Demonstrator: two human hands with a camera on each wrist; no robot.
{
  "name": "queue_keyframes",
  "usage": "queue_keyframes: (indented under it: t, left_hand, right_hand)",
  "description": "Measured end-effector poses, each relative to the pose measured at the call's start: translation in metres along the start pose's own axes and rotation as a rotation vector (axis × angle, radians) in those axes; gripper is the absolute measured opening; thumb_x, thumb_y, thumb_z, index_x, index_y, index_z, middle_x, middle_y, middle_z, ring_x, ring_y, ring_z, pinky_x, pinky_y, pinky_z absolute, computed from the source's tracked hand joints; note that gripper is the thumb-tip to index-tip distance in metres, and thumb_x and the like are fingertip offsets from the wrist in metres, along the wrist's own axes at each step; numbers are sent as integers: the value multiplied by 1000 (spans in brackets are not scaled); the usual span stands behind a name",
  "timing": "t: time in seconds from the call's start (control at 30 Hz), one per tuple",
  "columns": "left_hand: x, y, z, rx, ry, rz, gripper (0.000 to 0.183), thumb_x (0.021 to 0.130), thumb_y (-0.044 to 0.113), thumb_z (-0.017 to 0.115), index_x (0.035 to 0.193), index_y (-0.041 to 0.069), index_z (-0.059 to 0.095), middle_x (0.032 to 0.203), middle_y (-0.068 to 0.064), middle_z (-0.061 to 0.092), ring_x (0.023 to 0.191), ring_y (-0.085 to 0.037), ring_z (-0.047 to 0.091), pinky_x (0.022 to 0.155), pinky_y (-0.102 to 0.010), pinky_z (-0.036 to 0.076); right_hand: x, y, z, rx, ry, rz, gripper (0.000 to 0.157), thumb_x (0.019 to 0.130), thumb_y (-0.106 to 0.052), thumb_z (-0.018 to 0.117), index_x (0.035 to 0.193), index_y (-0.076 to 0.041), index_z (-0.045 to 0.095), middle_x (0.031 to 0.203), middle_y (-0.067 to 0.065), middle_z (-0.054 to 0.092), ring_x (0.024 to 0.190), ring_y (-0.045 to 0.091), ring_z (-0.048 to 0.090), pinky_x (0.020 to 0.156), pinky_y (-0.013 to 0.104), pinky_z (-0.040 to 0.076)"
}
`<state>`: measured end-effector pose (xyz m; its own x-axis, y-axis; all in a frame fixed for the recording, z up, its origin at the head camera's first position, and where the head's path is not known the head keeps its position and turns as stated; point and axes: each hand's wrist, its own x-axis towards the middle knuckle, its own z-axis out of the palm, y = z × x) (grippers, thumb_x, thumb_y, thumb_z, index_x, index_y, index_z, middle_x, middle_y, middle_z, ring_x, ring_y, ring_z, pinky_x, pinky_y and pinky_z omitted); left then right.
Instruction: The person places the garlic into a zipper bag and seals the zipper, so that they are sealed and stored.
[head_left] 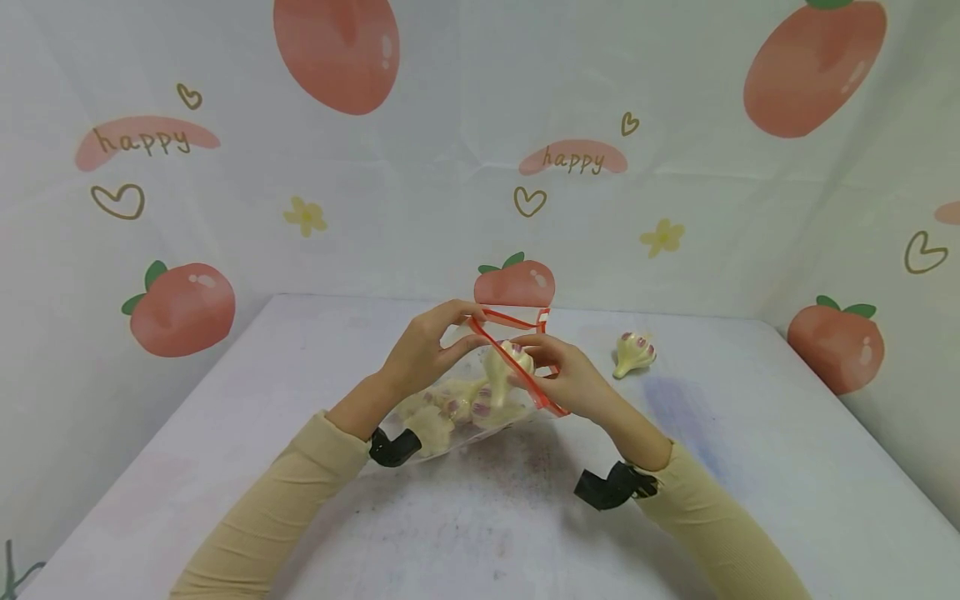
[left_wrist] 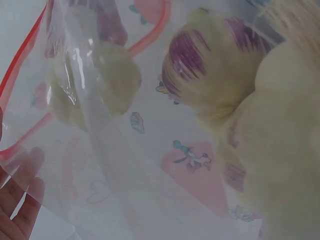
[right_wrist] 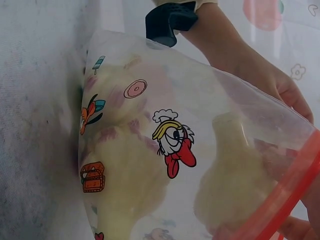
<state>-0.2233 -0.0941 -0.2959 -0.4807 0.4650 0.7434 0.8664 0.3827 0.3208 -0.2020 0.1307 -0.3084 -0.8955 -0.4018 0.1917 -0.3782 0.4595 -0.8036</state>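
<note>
A clear zip bag (head_left: 480,432) with a red zip edge lies tilted at mid-table, its mouth open to the right. Several garlic bulbs (head_left: 431,427) with purple streaks fill its lower end. My left hand (head_left: 420,350) pinches the rim of the mouth between thumb and fingers. Within the mouth, my right hand (head_left: 573,375) holds one garlic bulb (head_left: 498,368), seen through the plastic in the right wrist view. Cartoon prints, such as a duck in a chef's hat, cover the bag. The bag partly hides the right fingertips.
Another garlic bulb (head_left: 634,354) lies on the white table (head_left: 465,533), beyond my right hand. A white cloth printed with fruit (head_left: 514,282) hangs behind the table and along its sides. Black wrist mounts (head_left: 617,485) sit on both forearms.
</note>
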Motion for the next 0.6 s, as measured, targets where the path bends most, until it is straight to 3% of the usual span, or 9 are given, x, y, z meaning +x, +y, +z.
queue_keyframes:
  t: [0.2, 0.4, 0.6]
  left_hand:
    - [0, 0, 1, 0, 3, 7, 31, 77, 7, 74, 103, 1, 59, 98, -10, 65, 92, -23, 65, 84, -37, 54]
    - [1, -1, 2, -4, 7, 2, 30, 77, 8, 74, 102, 1, 60, 97, -10, 65, 92, -23, 65, 84, -37, 54]
    - [1, 0, 2, -2, 11, 7, 30, 76, 5, 74, 102, 1, 60, 97, -9, 66, 92, -23, 64, 84, -36, 55]
  right_hand:
    - [1, 1, 1, -49, 5, 2, 47, 82, -20, 72, 125, -11, 55, 121, 19, 61, 98, 29, 64, 81, 37, 55]
    - [2, 2, 1, -97, 10, -23, 46, 82, -20, 72, 123, -7, 57, 118, 19, 63, 81, 19, 61, 72, 28, 51]
    - [3, 2, 0, -100, 9, -4, 46, 82, -19, 72, 123, -6, 57, 119, 18, 62, 79, 17, 61, 70, 24, 50]
